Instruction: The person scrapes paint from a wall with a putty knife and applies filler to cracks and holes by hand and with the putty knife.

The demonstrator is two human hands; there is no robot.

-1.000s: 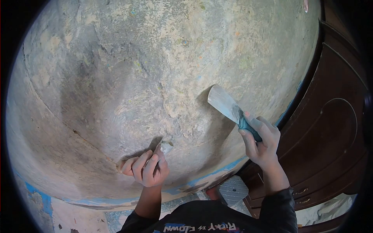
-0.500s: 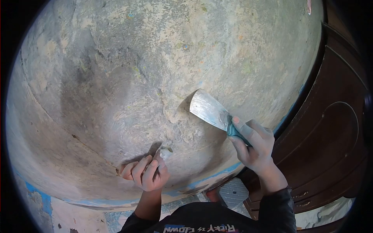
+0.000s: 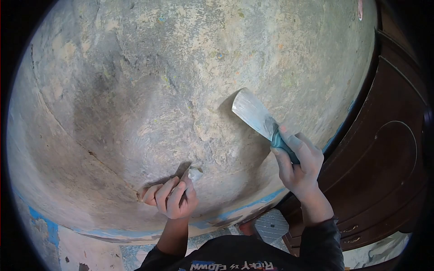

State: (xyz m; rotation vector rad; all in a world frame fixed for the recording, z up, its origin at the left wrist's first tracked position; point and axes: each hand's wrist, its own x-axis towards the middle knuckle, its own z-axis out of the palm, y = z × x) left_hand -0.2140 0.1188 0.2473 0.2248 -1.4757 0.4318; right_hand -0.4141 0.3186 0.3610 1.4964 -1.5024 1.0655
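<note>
My right hand (image 3: 300,162) is closed around the teal handle of a putty knife (image 3: 254,113). Its broad metal blade points up and left, close over the rough grey wall (image 3: 149,108), and casts a shadow on it. Lower and further left, my left hand (image 3: 174,198) pinches a small pale flat piece (image 3: 193,174) between thumb and fingers near the wall. A whitish smear shows on that piece; its kind I cannot tell. Dust coats the fingers of both hands.
A dark brown wooden door (image 3: 389,149) stands along the right side. Blue paint (image 3: 47,226) remains along the wall's lower edge. Below, a grey angular stool-like top (image 3: 272,224) stands near my body. A crack (image 3: 92,156) runs across the wall at left.
My right hand and the putty knife have shifted a little up and to the right. The left hand keeps its pinch, nearly in the same place.
</note>
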